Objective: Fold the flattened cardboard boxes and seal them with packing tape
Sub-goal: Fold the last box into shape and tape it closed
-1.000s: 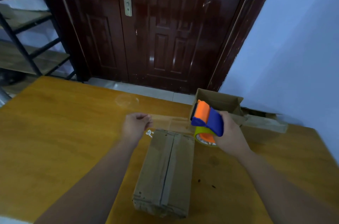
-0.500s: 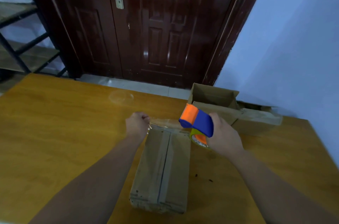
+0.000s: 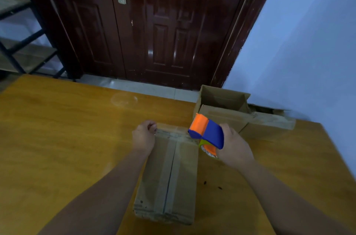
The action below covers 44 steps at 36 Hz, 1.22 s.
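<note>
A folded brown cardboard box [image 3: 169,175] lies lengthwise on the wooden table [image 3: 57,138], a strip of tape running along its centre seam. My right hand [image 3: 234,146] grips an orange and blue tape dispenser [image 3: 207,132] at the box's far right corner. A stretch of clear tape [image 3: 173,130] runs from the dispenser across the box's far edge. My left hand [image 3: 144,135] pinches the free end of that tape at the far left corner.
An open cardboard box [image 3: 221,103] stands at the table's far right, with another box [image 3: 269,121] lying beside it by the wall. A dark wooden door [image 3: 154,23] is beyond the table, and a metal shelf rack [image 3: 23,46] stands at the left.
Both hands have come down and toward each other, bringing the stretched tape from above the table onto the box's far edge. The dispenser has tilted lower.
</note>
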Tool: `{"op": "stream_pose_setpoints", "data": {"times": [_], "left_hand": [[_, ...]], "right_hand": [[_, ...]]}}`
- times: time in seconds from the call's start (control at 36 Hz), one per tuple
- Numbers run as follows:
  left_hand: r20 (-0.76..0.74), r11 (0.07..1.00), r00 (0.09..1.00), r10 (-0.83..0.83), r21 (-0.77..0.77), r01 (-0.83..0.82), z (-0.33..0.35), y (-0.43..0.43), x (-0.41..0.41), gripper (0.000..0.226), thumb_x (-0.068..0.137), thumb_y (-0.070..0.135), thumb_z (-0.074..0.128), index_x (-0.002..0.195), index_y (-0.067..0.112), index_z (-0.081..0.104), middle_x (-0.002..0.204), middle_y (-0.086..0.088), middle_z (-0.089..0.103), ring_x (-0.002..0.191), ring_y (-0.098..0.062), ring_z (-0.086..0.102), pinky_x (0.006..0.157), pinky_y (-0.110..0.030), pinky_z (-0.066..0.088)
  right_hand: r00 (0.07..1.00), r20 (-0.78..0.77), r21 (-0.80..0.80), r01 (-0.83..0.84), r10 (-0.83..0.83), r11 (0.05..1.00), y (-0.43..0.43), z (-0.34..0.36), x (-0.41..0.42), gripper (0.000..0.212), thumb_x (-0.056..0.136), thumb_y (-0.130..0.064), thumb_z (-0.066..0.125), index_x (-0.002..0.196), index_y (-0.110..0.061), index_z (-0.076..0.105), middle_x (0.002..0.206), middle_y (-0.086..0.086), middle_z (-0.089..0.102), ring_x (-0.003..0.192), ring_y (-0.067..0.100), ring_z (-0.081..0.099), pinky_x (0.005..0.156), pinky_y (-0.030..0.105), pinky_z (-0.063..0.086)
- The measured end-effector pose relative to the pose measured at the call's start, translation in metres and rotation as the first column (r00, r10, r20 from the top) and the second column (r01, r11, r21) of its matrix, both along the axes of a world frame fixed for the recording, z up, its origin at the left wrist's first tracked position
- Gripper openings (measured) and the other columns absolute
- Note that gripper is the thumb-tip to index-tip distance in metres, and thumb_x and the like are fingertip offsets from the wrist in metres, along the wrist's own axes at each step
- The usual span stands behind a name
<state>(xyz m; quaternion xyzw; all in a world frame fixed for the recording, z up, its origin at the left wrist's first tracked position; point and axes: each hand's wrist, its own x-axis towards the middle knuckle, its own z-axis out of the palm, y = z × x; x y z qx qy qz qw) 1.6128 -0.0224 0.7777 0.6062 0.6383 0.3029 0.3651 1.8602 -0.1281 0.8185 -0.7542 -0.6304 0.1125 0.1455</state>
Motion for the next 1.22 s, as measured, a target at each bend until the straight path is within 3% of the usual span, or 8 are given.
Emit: {"op": "stream_pose_setpoints", "data": {"times": [0.17, 0.58, 0.69, 0.78, 0.83, 0.94, 1.06, 1.22], "left_hand": [[0.018, 0.999, 0.999, 0.029, -0.032, -0.028, 0.002, 0.004, 0.0, 0.018, 0.098, 0.017, 0.052, 0.103, 0.007, 0.067, 0.088, -0.007, 0.066, 0.069, -0.012, 0.052, 0.061, -0.023, 0.037], [-0.074, 0.994, 0.992, 0.1, -0.045, -0.103, 0.002, 0.004, 0.008, 0.02, 0.098, 0.015, 0.052, 0.104, 0.003, 0.068, 0.098, -0.014, 0.069, 0.076, -0.017, 0.051, 0.063, -0.024, 0.036], [-0.036, 0.978, 0.993, 0.112, -0.175, -0.116, -0.002, 0.008, 0.01, 0.022, 0.096, 0.019, 0.057, 0.106, 0.004, 0.069, 0.106, -0.015, 0.069, 0.091, -0.028, 0.061, 0.069, -0.027, 0.042], [0.002, 0.92, 0.983, 0.182, -0.354, -0.169, 0.002, 0.014, 0.008, 0.046, 0.09, 0.028, 0.065, 0.127, 0.001, 0.057, 0.127, -0.018, 0.059, 0.114, -0.035, 0.055, 0.085, -0.035, 0.045], [-0.012, 0.884, 0.975, 0.222, -0.418, -0.207, 0.006, 0.017, 0.002, 0.072, 0.085, 0.026, 0.072, 0.14, -0.003, 0.037, 0.133, -0.022, 0.051, 0.121, -0.037, 0.049, 0.084, -0.036, 0.042], [-0.076, 0.975, 0.992, 0.105, -0.189, -0.117, 0.016, 0.007, -0.006, 0.049, 0.092, 0.003, 0.053, 0.14, 0.008, 0.042, 0.128, -0.02, 0.054, 0.105, -0.035, 0.057, 0.078, -0.036, 0.045], [-0.09, 0.999, 0.995, 0.043, 0.003, -0.043, 0.021, -0.024, 0.006, 0.029, 0.099, 0.014, 0.046, 0.122, 0.002, 0.06, 0.111, -0.019, 0.067, 0.099, -0.034, 0.062, 0.076, -0.032, 0.045], [-0.213, 0.997, 0.976, -0.054, -0.068, 0.04, 0.01, -0.035, 0.008, 0.045, 0.098, 0.026, 0.049, 0.139, 0.008, 0.045, 0.112, -0.02, 0.066, 0.102, -0.035, 0.061, 0.074, -0.03, 0.044]], "right_hand": [[1.0, -0.023, 0.004, 0.016, -0.016, 1.0, 0.0, -0.002, 0.0, 0.063, 0.078, -0.038, 0.073, 0.127, -0.023, 0.036, 0.104, -0.006, 0.051, 0.083, 0.009, 0.053, 0.066, 0.024, 0.049], [0.995, -0.095, -0.021, 0.02, -0.021, 1.0, -0.002, -0.007, 0.0, 0.056, 0.08, -0.03, 0.071, 0.124, -0.023, 0.037, 0.1, -0.007, 0.049, 0.08, 0.007, 0.053, 0.062, 0.022, 0.045], [0.995, -0.095, -0.018, 0.017, -0.019, 1.0, -0.004, -0.009, -0.001, 0.058, 0.079, -0.031, 0.073, 0.123, -0.022, 0.038, 0.101, -0.007, 0.048, 0.081, 0.007, 0.051, 0.061, 0.018, 0.041], [0.992, -0.125, -0.008, 0.012, -0.013, 1.0, -0.005, -0.009, -0.001, 0.058, 0.077, -0.028, 0.074, 0.123, -0.019, 0.04, 0.1, -0.006, 0.048, 0.081, 0.007, 0.051, 0.062, 0.02, 0.041], [0.99, -0.142, 0.001, 0.008, -0.008, 1.0, -0.005, -0.009, -0.001, 0.056, 0.076, -0.025, 0.074, 0.121, -0.017, 0.041, 0.099, -0.004, 0.05, 0.078, 0.007, 0.05, 0.06, 0.019, 0.039], [0.99, -0.142, 0.0, -0.007, 0.007, 1.0, -0.005, -0.011, -0.004, 0.055, 0.078, -0.026, 0.074, 0.121, -0.018, 0.041, 0.1, -0.005, 0.048, 0.081, 0.009, 0.05, 0.061, 0.021, 0.039], [0.988, -0.152, -0.011, -0.012, 0.01, 1.0, -0.003, -0.012, -0.008, 0.057, 0.077, -0.026, 0.074, 0.123, -0.018, 0.041, 0.103, -0.004, 0.05, 0.085, 0.01, 0.052, 0.068, 0.024, 0.046], [0.984, -0.178, 0.005, -0.028, 0.028, 1.0, -0.007, -0.016, -0.01, 0.054, 0.075, -0.028, 0.075, 0.111, -0.03, 0.035, 0.089, -0.018, 0.043, 0.076, 0.001, 0.05, 0.056, 0.014, 0.035]]}}
